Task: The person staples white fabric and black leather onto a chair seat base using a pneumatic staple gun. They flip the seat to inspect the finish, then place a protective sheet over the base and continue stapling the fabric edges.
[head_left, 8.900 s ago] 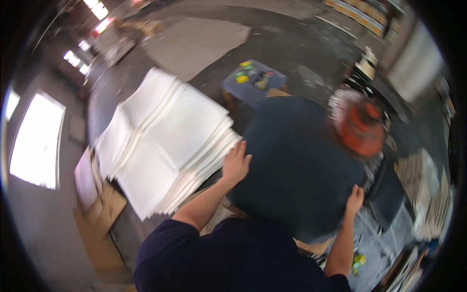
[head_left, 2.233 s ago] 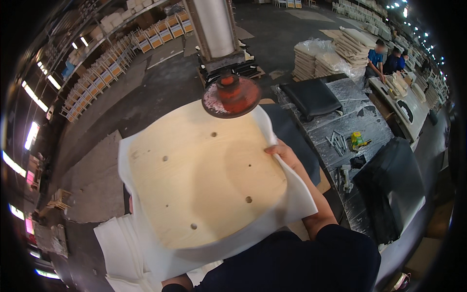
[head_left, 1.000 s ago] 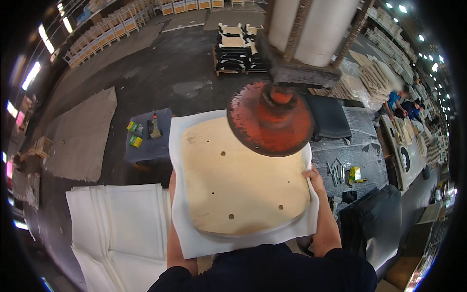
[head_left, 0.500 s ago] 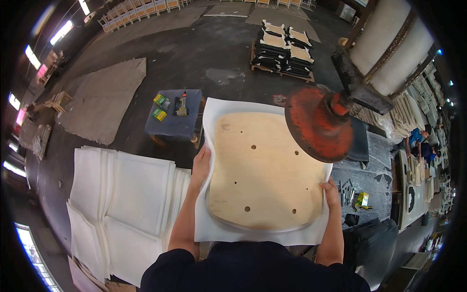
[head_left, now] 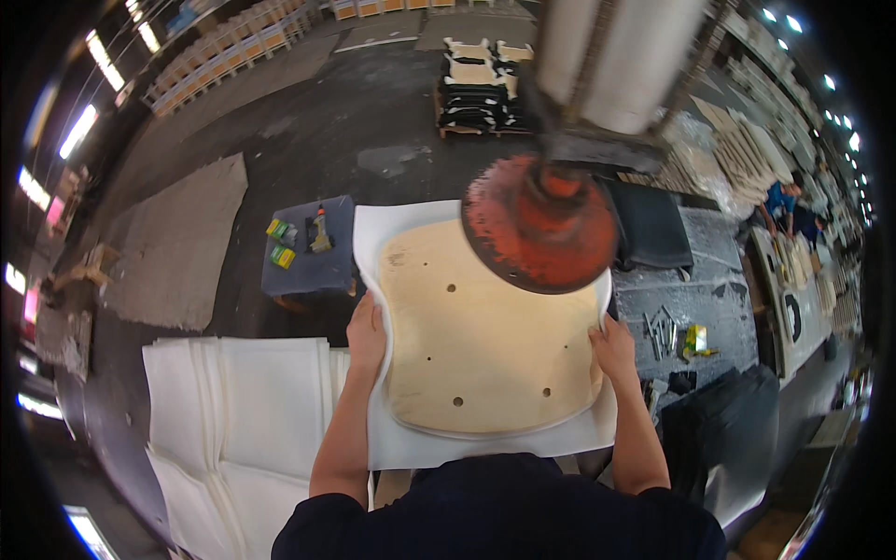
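Observation:
A pale plywood seat board (head_left: 495,336) with rounded corners and several drilled holes lies on a white foam sheet (head_left: 411,450). The foam's edges bend up around the board's sides. My left hand (head_left: 367,329) is closed on the left edge of foam and board, fingers partly hidden beneath. At the right edge, my right hand (head_left: 613,345) grips the same pair, thumb toward the board. Above the board's far right corner sits a worn red round press disc (head_left: 541,224), covering that corner; contact with the wood cannot be made out.
Stacked white foam sheets (head_left: 271,387) stand left. Beyond them, a small blue-topped table (head_left: 308,261) carries a glue-gun-like tool and green-yellow boxes. Right are a plastic-covered table (head_left: 695,289) with metal rods and black sheets (head_left: 719,439). A pallet of seat pieces (head_left: 476,93) is farther off.
The view has turned to the right. The board and foam, still between both hands, now sit farther right under the red disc, which covers more of the far edge.

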### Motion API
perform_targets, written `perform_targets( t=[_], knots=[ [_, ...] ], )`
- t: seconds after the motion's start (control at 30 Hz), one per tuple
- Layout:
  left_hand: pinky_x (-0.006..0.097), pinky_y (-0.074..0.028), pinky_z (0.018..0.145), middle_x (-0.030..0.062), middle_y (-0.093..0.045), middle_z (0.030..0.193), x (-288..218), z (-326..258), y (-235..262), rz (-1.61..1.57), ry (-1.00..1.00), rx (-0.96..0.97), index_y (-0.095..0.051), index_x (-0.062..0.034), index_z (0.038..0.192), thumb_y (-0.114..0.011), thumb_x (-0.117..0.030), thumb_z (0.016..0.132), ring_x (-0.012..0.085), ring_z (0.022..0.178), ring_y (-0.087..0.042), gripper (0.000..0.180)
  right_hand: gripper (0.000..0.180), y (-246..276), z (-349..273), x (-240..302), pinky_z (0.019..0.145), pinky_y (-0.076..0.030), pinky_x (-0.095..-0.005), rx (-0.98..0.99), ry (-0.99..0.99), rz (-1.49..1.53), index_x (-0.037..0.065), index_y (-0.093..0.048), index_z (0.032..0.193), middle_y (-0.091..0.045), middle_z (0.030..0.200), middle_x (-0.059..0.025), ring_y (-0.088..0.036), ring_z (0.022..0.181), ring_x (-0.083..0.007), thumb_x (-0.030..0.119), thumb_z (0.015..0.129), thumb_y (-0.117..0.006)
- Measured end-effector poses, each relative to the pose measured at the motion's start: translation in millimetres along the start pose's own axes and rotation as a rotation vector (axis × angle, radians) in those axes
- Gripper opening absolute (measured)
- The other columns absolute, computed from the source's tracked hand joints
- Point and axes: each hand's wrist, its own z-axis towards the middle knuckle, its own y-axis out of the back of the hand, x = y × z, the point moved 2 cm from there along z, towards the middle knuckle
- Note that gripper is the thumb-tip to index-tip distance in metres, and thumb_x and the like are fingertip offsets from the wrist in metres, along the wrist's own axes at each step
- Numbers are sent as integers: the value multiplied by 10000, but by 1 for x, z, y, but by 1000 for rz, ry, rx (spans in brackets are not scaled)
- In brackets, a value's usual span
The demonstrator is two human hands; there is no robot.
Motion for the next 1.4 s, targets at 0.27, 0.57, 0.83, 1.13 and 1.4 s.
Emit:
perform_targets(
  t=[0.27,0.57,0.83,1.13,1.4],
  knots=[
    [452,-515,1181,269,-672,1506,-9,2,-2,25,31,48,-622,42,1525,-532,-184,1161,406,1384,-662,437,470,3,-1,-11,891,-589,-493,-23,-90,168,37,-764,1273,-786,1126,-261,-769,1057,-444,322,909,-850],
    [327,-534,1051,162,-777,1368,-15,9,11,-315,234,8,-639,70,1513,-591,-249,1166,187,1212,-711,474,579,19,9,-1,907,-615,-459,63,-274,365,-67,-731,1253,-815,1155,-215,-805,1012,-334,259,829,-954],
    [308,-576,956,176,-803,1259,-19,22,18,-505,324,-4,-666,140,1438,-761,-191,1069,162,1077,-734,504,702,33,31,18,972,-626,-490,365,-444,863,-161,-659,1373,-777,1266,-241,-779,1146,-359,149,823,-968],
    [301,-588,943,161,-800,1271,-39,37,99,-559,248,-91,-675,125,1447,-790,-162,1051,161,1056,-739,502,591,109,18,103,1054,-597,-468,401,-273,1082,-54,-702,1405,-775,1329,-195,-774,1161,-315,140,882,-898],
    [317,-619,893,172,-788,1245,-37,-25,260,-844,208,-243,-668,109,1442,-695,-187,1107,205,1041,-759,448,586,73,-26,191,1072,-605,-434,740,16,1341,-10,-690,1437,-779,1337,-143,-768,1187,-273,120,904,-897]
  ],
)
